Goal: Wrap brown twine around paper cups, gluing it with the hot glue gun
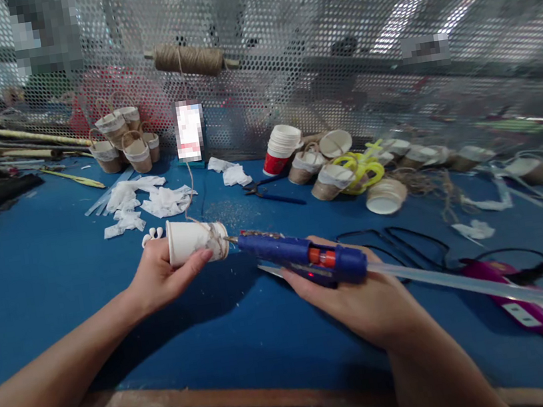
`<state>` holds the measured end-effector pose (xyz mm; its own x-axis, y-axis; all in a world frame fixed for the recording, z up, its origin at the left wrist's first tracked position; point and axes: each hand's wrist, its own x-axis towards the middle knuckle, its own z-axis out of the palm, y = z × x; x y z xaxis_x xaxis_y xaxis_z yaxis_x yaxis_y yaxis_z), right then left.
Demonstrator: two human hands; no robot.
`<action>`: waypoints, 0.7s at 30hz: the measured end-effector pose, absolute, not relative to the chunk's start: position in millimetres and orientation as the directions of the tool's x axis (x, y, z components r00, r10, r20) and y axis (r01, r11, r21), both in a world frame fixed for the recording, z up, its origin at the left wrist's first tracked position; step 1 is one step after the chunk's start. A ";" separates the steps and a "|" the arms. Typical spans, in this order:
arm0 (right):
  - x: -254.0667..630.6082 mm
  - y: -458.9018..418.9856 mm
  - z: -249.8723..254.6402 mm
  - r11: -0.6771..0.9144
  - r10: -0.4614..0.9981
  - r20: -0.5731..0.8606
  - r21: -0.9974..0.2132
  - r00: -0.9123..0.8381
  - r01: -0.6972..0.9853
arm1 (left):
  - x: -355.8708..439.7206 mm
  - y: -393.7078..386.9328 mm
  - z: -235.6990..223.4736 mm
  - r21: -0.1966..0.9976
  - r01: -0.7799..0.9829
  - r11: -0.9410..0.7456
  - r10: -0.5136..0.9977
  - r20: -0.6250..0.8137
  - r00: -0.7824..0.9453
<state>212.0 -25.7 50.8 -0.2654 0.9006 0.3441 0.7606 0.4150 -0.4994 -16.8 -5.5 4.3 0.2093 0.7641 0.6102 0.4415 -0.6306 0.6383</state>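
My left hand (160,276) is closed round a white paper cup (190,240) held on its side above the blue table (59,274), with twine wound round the cup's base end. A strand of twine runs from the cup up to a twine spool (189,59) on the mesh wall. My right hand (360,299) grips a blue hot glue gun (304,258), its nozzle touching the cup's twine-wrapped end. A clear glue stick (465,284) juts out of the gun's back toward the right.
Finished twine-wrapped cup baskets (124,143) stand at back left. White scraps (150,200), scissors (270,193), a stack of paper cups (281,148), more wrapped cups, yellow loops (362,167), a black cable (409,245) and a purple device (519,310) lie around.
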 end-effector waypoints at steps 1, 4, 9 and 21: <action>212.8 -25.2 51.6 0.421 0.900 0.333 -0.500 -0.281 0.757 | -16.9 -5.7 4.6 0.615 0.439 -0.655 0.743 0.629 0.228; 215.3 -23.3 52.2 0.413 0.908 0.300 -0.507 -0.294 0.757 | -17.2 -6.1 5.3 0.543 0.442 -0.714 0.685 0.673 0.280; 215.2 -21.8 52.3 0.395 0.915 0.297 -0.515 -0.273 0.760 | -18.0 -6.9 6.7 0.445 0.456 -0.771 0.614 0.712 0.342; 216.5 -22.4 45.1 0.421 0.895 0.353 -0.472 -0.272 0.774 | -13.6 -8.4 7.6 0.677 0.427 -0.599 0.792 0.582 0.187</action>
<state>216.5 -22.4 45.1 -0.2721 0.8953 0.3526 0.7742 0.4213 -0.4723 -13.6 -8.4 7.6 0.1867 0.7916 0.5818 0.4274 -0.5987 0.6774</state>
